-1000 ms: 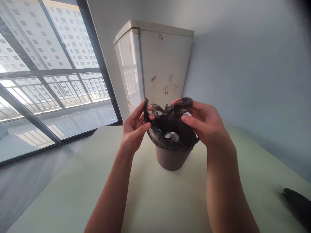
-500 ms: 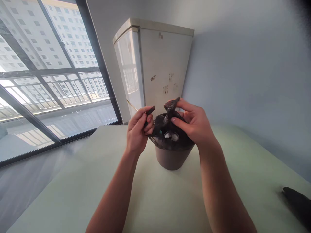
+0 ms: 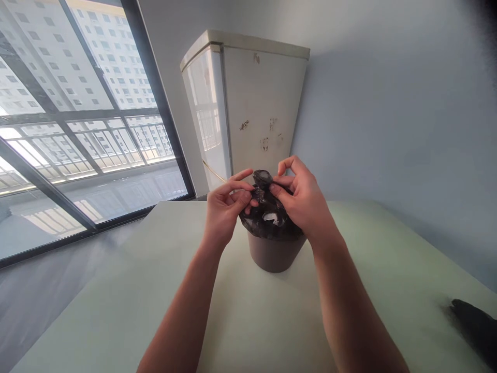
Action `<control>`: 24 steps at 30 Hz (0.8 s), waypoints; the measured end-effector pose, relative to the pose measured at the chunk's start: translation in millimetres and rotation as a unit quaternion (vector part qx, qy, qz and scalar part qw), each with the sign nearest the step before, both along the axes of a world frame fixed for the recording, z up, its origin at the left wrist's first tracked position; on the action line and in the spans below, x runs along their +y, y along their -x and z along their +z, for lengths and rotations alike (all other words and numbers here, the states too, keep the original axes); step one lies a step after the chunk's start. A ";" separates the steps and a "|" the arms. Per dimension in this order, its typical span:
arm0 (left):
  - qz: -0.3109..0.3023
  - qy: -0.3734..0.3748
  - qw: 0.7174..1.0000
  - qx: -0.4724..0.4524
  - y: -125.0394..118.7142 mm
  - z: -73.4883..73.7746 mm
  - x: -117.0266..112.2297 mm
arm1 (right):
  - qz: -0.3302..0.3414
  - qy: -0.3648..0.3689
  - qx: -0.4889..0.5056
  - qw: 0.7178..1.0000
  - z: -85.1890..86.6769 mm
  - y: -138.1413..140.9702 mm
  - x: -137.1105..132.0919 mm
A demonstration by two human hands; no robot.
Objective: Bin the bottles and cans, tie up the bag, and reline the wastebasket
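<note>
A dark grey-brown trash bin (image 3: 275,255) stands on the pale green table. Over its rim lies a black plastic garbage bag (image 3: 259,226), its upper part gathered and looped above the bin. My left hand (image 3: 228,204) pinches the gathered plastic from the left, its index finger stretched out. On the other side, my right hand (image 3: 301,194) pinches the bag between thumb and fingers near the loop. Something whitish and shiny (image 3: 273,217) shows through an opening in the bag; I cannot make out what it is.
The pale green table (image 3: 248,321) extends around the bin. Behind it stands a white refrigerator (image 3: 264,98) with worn spots. A dark object (image 3: 476,329) lies at the right edge. A glass sliding door (image 3: 89,129) is at left, a wall (image 3: 388,119) at right.
My hands have come closer together over the bin. The bag's ends, held apart before, now meet in a loop between my fingers, and the gap showing the whitish thing has narrowed.
</note>
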State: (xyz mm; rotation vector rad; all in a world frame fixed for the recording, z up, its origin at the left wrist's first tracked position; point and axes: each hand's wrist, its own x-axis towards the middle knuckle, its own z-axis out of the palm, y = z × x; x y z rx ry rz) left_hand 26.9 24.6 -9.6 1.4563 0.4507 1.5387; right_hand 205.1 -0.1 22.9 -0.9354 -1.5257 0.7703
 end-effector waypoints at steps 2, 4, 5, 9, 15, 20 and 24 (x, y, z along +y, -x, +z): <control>-0.022 -0.009 0.999 0.041 0.6 0.5 -2.8 | -0.019 -0.005 -0.023 1.000 -0.4 3.8 -1.0; -0.037 -0.007 0.997 0.071 -0.1 1.0 -5.7 | 0.002 -0.007 -0.044 0.999 -0.5 6.6 -2.7; -0.033 -0.002 0.996 0.077 -0.9 1.2 -6.9 | 0.019 -0.006 -0.050 0.999 -0.2 7.4 -3.8; 0.039 0.017 0.997 0.060 -5.3 2.1 -9.3 | 0.036 -0.012 -0.092 0.995 3.1 5.7 -9.1; 0.179 -0.012 0.982 0.059 -9.2 3.0 -12.9 | 0.022 0.015 -0.187 0.982 11.6 -4.0 -19.4; 0.191 -0.114 0.955 0.196 -8.2 1.5 -16.0 | 0.001 -0.002 -0.159 0.987 13.4 -10.8 -22.1; 0.167 -0.198 0.935 0.241 -5.0 3.2 -14.3 | 0.015 0.016 -0.116 0.993 13.3 -17.0 -19.3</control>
